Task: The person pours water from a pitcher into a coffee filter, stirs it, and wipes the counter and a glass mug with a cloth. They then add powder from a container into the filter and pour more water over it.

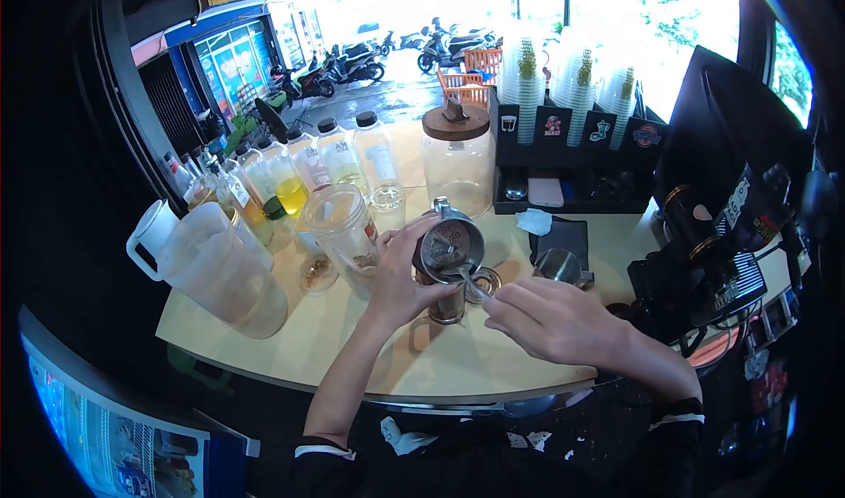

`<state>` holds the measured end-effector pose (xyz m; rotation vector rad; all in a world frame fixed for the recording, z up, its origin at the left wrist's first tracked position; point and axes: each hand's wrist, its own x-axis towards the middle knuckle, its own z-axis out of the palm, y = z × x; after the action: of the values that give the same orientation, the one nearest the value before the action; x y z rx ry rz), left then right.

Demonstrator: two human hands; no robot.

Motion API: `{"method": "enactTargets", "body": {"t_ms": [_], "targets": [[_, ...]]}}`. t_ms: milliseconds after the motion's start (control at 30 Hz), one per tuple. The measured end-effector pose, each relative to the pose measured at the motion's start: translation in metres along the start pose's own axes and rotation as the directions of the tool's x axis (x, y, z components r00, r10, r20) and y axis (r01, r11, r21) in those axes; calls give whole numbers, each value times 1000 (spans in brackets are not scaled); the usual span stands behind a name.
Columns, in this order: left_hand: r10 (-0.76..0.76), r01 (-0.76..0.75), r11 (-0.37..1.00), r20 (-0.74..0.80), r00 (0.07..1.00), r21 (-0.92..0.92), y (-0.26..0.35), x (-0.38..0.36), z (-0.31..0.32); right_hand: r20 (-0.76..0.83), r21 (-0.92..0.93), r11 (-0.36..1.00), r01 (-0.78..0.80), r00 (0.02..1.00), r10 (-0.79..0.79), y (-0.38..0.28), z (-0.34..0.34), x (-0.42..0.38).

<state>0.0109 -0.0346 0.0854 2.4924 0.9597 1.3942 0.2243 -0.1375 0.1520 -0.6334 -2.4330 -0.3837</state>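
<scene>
My left hand is wrapped round a metal cup with a handle, tilted so its opening faces me. Dark specks and residue cling to the inside. In my right hand is a metal spoon, its far end at the cup's lower rim. Directly below stands a small shiny cylindrical container, its top partly hidden by the cup and my left hand. A round metal-rimmed lid lies beside it. Another steel cup stands beyond my right hand.
A clear jar and a large plastic pitcher stand left, with several bottles behind. A wooden-lidded jar and a black cup rack are at the back. Black machinery stands right.
</scene>
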Motion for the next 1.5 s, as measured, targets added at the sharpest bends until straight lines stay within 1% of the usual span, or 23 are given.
{"method": "enactTargets", "body": {"t_ms": [67, 100, 200, 267, 300, 367, 400, 467, 600, 633, 767, 800, 833, 867, 900, 967, 1000, 1067, 1167, 1233, 1400, 1467, 1500], "targets": [[-5, 4, 1000, 8, 1000, 4, 1, -1, 2, 43, -93, 995, 27, 999, -23, 0, 5, 0], [-14, 14, 1000, 4, 1000, -3, 0, -1, 3, 41, -95, 995, 26, 999, -23, 0, 2, 0], [-18, 18, 1000, -6, 1000, -6, 1, 0, 0, 32, -24, 1000, 0, 999, 1, 0, -15, 2], [-21, 21, 1000, -14, 1000, -6, 1, 0, 0, 104, -14, 1000, -10, 995, 11, -5, -21, 0], [-2, 2, 1000, -24, 1000, 10, 0, 1, 1, 107, -11, 1000, -8, 994, 9, -5, -17, -1], [22, -21, 1000, -28, 999, 21, 1, 1, 3, 119, -85, 996, 4, 993, 6, -6, -7, -2], [23, -23, 1000, -33, 999, 7, 2, 1, 4, 117, -89, 996, 1, 993, 10, -4, -9, -3], [26, -26, 1000, -43, 999, -3, 2, 2, 3, 81, 10, 999, -41, 996, 41, 1, -13, -2], [8, -8, 1000, -48, 999, -6, 4, 1, 3, 73, 7, 999, -45, 996, 45, -3, -11, -1], [8, -9, 1000, -46, 999, -10, 4, 1, 4, 51, 2, 999, -33, 998, 32, -1, -7, 0], [43, -44, 999, -55, 998, -12, 2, 0, 4, 13, 13, 1000, -19, 1000, 19, 4, -4, 0], [30, -30, 1000, -53, 998, 11, 3, 0, 2, 12, 13, 1000, -17, 1000, 17, 4, -6, -1], [16, -14, 999, -52, 999, 33, 3, -1, 1, 50, 16, 1000, -21, 999, 20, 3, -8, -1], [15, -13, 999, -53, 999, 34, 3, -1, 1, 88, 18, 1000, -25, 996, 24, 3, -9, -1], [16, -15, 1000, -59, 998, 28, 3, -1, 0, 88, 20, 999, -25, 996, 23, 4, -9, -2], [18, -17, 1000, -64, 998, 21, 3, -1, 0, 101, -37, 999, -19, 995, 22, 6, -8, -4], [20, -19, 1000, -58, 998, 20, 2, -1, -1, 100, -37, 999, -18, 995, 22, 5, -8, -3], [22, -20, 1000, -54, 998, 21, 2, -1, -2, 75, -38, 999, 30, 997, -27, 2, -8, -1], [21, -20, 1000, -49, 999, 21, 4, -2, -1, 89, -13, 1000, 17, 996, -16, -1, -8, 1], [58, -56, 998, -46, 997, 29, 4, -2, 2, 86, -33, 999, 9, 996, -7, -1, -6, 2], [43, -41, 999, -67, 997, 30, 4, -1, 0, 88, -52, 999, 7, 996, -3, -4, -6, 0], [40, -38, 999, -65, 997, 30, 4, -2, 0, 22, -59, 997, 55, 998, -53, -4, 0, -1], [37, -35, 999, -60, 998, 19, 5, -3, 1, 22, -60, 997, 53, 998, -52, -4, 2, -2]]}}
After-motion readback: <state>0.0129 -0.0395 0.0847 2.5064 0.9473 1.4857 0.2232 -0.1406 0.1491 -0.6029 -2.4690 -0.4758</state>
